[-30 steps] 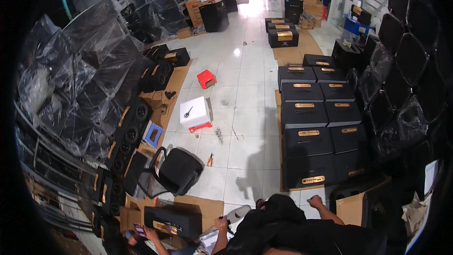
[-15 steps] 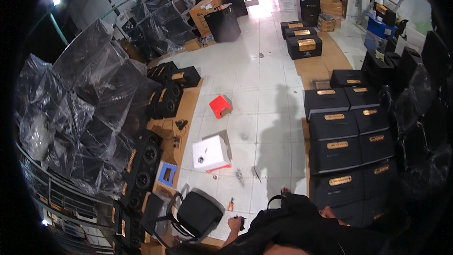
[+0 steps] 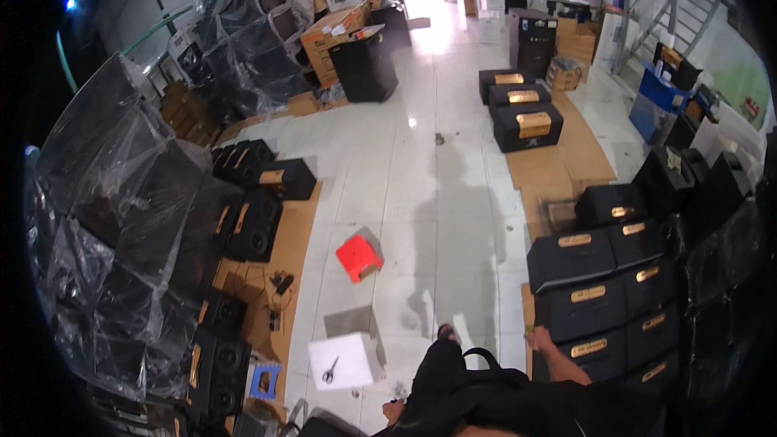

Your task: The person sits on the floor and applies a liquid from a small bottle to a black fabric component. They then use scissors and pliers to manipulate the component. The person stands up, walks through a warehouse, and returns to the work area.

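Note:
My left hand (image 3: 393, 412) is low beside my dark clothing, its fingers closed round a small dark thing too blurred to name. Out to the right, my right hand (image 3: 535, 337) is curled beside the row of black speaker cabinets (image 3: 575, 309) with gold plates. A tiny yellowish spot shows at its fingertips, but I cannot make out what it is. Left of my feet stands a white box (image 3: 356, 362) with dark-handled scissors (image 3: 330, 373) lying on top.
A red stool (image 3: 358, 256) stands ahead on the tiled floor, a blue stool (image 3: 265, 381) at the lower left. Plastic-wrapped stacks (image 3: 154, 218) and black speakers (image 3: 257, 225) line the left side. Three black cabinets (image 3: 527, 127) sit on cardboard ahead right.
The view has moved forward, so the stools and white box appear lower. My right arm has come out from my body toward the cabinets. The black chair has mostly left the view.

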Action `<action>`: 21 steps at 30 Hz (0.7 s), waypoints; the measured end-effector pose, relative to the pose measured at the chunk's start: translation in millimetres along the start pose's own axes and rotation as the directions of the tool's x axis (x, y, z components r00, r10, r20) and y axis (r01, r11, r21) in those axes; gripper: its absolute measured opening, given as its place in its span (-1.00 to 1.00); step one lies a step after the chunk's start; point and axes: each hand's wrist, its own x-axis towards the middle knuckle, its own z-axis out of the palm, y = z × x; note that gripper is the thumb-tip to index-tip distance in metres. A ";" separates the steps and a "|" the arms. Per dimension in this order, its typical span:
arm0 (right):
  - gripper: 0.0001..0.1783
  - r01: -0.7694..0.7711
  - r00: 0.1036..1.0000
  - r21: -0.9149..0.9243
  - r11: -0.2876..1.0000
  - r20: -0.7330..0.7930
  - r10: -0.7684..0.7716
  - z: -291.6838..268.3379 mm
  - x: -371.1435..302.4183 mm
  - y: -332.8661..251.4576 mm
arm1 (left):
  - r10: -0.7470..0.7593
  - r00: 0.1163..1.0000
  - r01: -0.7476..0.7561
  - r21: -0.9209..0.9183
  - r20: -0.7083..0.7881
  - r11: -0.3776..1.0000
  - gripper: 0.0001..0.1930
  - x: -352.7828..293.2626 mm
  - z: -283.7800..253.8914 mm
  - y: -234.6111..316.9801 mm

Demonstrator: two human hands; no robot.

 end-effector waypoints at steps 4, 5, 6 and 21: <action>-0.51 -0.241 0.970 0.012 0.970 0.018 0.241 -17.6 41.5 -38.3 | 0.207 0.976 -0.202 -0.060 0.071 0.977 -0.52 112.4 -8.4 140.1; -0.51 -0.253 0.967 0.033 0.967 -0.031 0.254 -16.2 55.4 -44.8 | 0.285 0.958 -0.280 -0.111 0.027 0.953 -0.56 131.1 -22.5 193.3; -0.51 -0.284 0.958 0.107 0.953 0.004 0.285 -13.3 69.9 -48.8 | 0.350 0.936 -0.349 -0.156 -0.022 0.924 -0.60 150.4 -35.9 236.8; -0.49 -0.227 0.952 0.021 0.974 0.218 0.217 -66.2 476.0 -285.9 | 0.352 0.935 -0.345 0.108 -0.047 0.932 -0.53 323.8 -64.9 668.0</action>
